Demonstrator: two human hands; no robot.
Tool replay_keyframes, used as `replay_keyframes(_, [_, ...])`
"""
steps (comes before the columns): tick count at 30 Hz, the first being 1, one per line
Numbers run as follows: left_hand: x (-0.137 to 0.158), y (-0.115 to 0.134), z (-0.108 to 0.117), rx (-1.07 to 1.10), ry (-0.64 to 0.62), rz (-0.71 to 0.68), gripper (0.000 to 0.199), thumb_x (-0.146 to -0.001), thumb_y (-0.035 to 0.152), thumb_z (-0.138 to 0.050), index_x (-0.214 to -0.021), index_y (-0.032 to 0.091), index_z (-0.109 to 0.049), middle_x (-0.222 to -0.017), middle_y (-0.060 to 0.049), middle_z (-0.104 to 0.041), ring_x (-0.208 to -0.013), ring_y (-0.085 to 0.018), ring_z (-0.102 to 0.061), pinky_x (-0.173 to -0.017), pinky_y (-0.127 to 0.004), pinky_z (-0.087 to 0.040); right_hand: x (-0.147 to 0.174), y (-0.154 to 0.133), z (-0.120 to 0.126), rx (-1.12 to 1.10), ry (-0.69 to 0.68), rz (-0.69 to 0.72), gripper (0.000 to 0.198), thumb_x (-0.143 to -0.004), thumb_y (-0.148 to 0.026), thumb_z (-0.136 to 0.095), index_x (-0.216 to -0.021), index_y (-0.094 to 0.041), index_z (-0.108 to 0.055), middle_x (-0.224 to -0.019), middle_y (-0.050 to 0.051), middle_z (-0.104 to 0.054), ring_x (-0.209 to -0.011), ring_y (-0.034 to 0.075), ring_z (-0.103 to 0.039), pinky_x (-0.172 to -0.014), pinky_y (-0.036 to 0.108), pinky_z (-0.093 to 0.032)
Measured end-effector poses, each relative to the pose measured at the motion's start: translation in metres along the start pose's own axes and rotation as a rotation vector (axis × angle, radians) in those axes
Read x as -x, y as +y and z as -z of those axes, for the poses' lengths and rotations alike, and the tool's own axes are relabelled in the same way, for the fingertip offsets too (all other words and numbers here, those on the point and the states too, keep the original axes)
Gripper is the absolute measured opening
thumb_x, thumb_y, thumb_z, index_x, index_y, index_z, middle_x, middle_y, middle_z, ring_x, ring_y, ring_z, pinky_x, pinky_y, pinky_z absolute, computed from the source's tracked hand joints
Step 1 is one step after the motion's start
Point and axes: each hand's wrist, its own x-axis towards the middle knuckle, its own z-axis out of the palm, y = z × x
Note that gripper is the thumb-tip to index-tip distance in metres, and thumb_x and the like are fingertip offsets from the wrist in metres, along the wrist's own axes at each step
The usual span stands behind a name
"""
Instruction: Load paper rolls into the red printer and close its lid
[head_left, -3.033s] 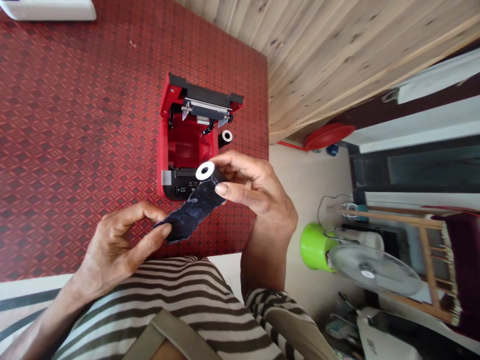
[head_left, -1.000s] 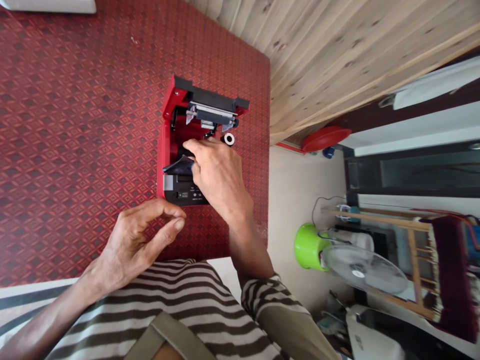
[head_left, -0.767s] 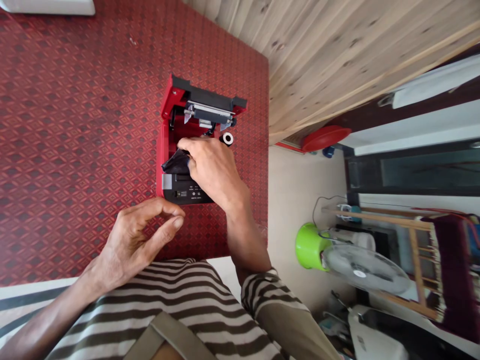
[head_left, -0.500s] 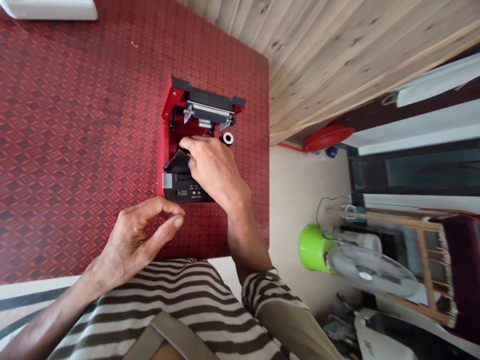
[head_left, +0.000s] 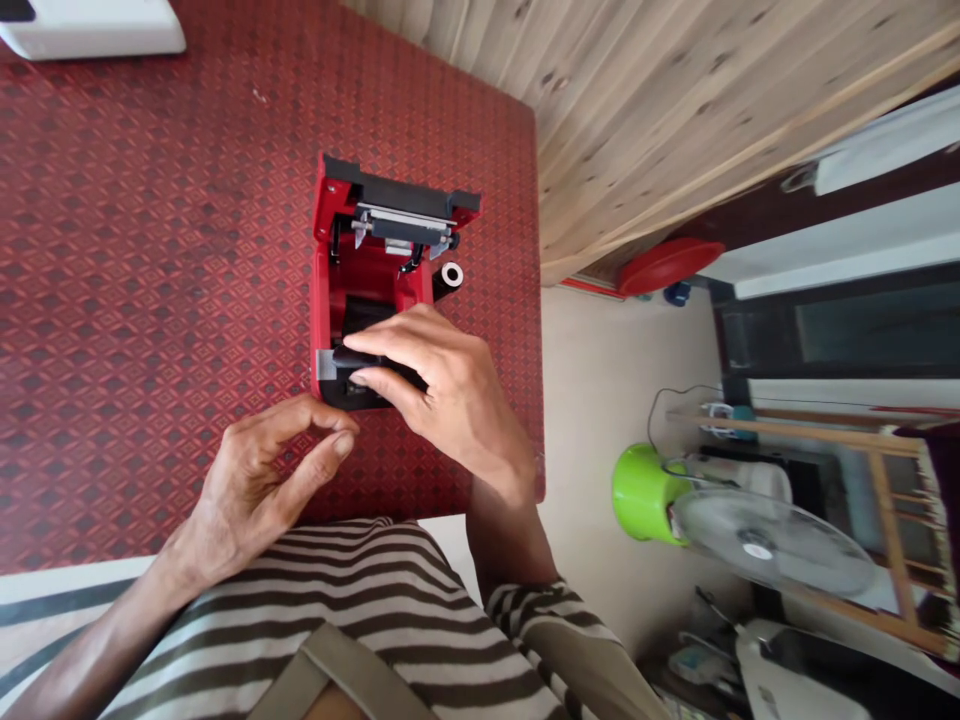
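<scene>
A small red and black printer stands on the table with its lid raised, showing rollers on the lid's underside. My right hand is over the printer's front, thumb and fingers closed on a dark, rolled-looking black ribbon that runs back into the red bay. Its exact form is partly hidden by the fingers. My left hand rests by the front left corner, thumb and index tips drawn together in a pinch with nothing visible in them. A black roll with a white core lies against the printer's right side.
The table has a red patterned cover. A white device sits at its far left corner. A wooden plank wall borders the right. On the floor side are a green bucket, a fan and a red basin.
My right hand has come out of the printer's bay towards its front edge, bringing the black ribbon along. My left hand keeps nearly the same place and pose.
</scene>
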Motion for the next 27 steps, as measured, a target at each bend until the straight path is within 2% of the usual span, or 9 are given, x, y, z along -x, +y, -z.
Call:
replay_keyframes(3, [0.001,0.001,0.001,-0.026,0.017,0.016,0.009,-0.1,0.023,-0.069,-0.095,0.027,-0.075,-0.086,0.009,-0.08,-0.076,-0.009,-0.076,-0.076,-0.017,-0.057,0.006,0.005,-0.003,-0.031,0.083,0.011,0.014,-0.103,-0.01,-0.068,-0.111,-0.015,-0.078,-0.103,0.004,-0.081,-0.099,0.016,-0.073,-0.095,0.031,-0.061])
replay_keyframes(10, [0.002,0.009,0.003,-0.166,0.157,-0.008,0.008,-0.101,0.026,-0.07,-0.099,0.028,-0.077,-0.088,0.008,-0.08,-0.075,-0.01,-0.074,-0.073,-0.022,-0.054,0.019,0.005,-0.009,-0.01,0.232,0.036,0.016,-0.107,-0.013,-0.063,-0.113,-0.019,-0.078,-0.106,0.005,-0.081,-0.099,0.017,-0.071,-0.092,0.037,-0.061])
replay_keyframes(12, [-0.001,0.011,0.004,-0.22,0.254,-0.077,0.009,-0.098,0.023,-0.073,-0.103,0.028,-0.078,-0.088,0.007,-0.079,-0.073,-0.011,-0.072,-0.069,-0.026,-0.053,0.025,0.003,-0.012,0.031,0.275,0.043,0.019,-0.107,-0.011,-0.061,-0.112,-0.019,-0.078,-0.107,0.006,-0.081,-0.1,0.019,-0.07,-0.091,0.039,-0.061])
replay_keyframes(14, [-0.007,0.013,0.003,-0.278,0.35,-0.227,0.021,-0.093,0.016,-0.077,-0.11,0.028,-0.078,-0.089,0.006,-0.08,-0.073,-0.013,-0.072,-0.068,-0.028,-0.054,0.03,0.001,-0.016,0.077,0.329,0.043,0.02,-0.106,-0.009,-0.061,-0.109,-0.019,-0.078,-0.108,0.007,-0.081,-0.1,0.019,-0.069,-0.091,0.039,-0.061])
replay_keyframes(16, [-0.016,0.012,0.0,-0.386,0.387,-0.38,0.035,-0.089,0.014,-0.08,-0.121,0.028,-0.076,-0.098,0.003,-0.081,-0.082,-0.016,-0.074,-0.078,-0.032,-0.058,0.036,0.0,-0.02,0.118,0.369,0.037,0.02,-0.104,-0.007,-0.062,-0.109,-0.018,-0.078,-0.109,0.007,-0.081,-0.1,0.02,-0.068,-0.091,0.039,-0.06])
replay_keyframes(18, [-0.026,0.009,-0.004,-0.518,0.352,-0.474,0.042,-0.089,0.02,-0.081,-0.129,0.026,-0.073,-0.113,-0.004,-0.082,-0.101,-0.023,-0.077,-0.094,-0.039,-0.059,0.042,0.0,-0.024,0.138,0.387,0.032,0.02,-0.104,-0.007,-0.062,-0.11,-0.017,-0.078,-0.108,0.008,-0.081,-0.099,0.02,-0.067,-0.09,0.038,-0.06])
replay_keyframes(20, [-0.032,0.006,-0.01,-0.611,0.272,-0.515,0.043,-0.091,0.025,-0.08,-0.133,0.022,-0.072,-0.124,-0.01,-0.08,-0.117,-0.031,-0.075,-0.101,-0.046,-0.056,0.047,0.0,-0.027,0.143,0.399,0.031,0.019,-0.104,-0.008,-0.063,-0.111,-0.017,-0.078,-0.107,0.008,-0.081,-0.099,0.02,-0.068,-0.09,0.037,-0.06])
replay_keyframes(23, [-0.035,0.002,-0.016,-0.644,0.166,-0.525,0.041,-0.094,0.022,-0.077,-0.135,0.021,-0.069,-0.125,-0.01,-0.081,-0.12,-0.032,-0.076,-0.1,-0.048,-0.055,0.052,0.0,-0.031,0.154,0.423,0.031,0.018,-0.101,-0.007,-0.066,-0.112,-0.016,-0.078,-0.109,0.009,-0.082,-0.099,0.02,-0.069,-0.092,0.036,-0.058])
replay_keyframes(27, [-0.029,0.001,-0.017,-0.601,0.176,-0.508,0.045,-0.092,0.02,-0.076,-0.135,0.027,-0.067,-0.123,-0.009,-0.081,-0.118,-0.033,-0.078,-0.098,-0.048,-0.058,0.056,0.0,-0.034,0.164,0.428,0.028,0.025,-0.099,-0.006,-0.068,-0.119,-0.017,-0.077,-0.111,0.01,-0.082,-0.102,0.021,-0.071,-0.094,0.037,-0.058])
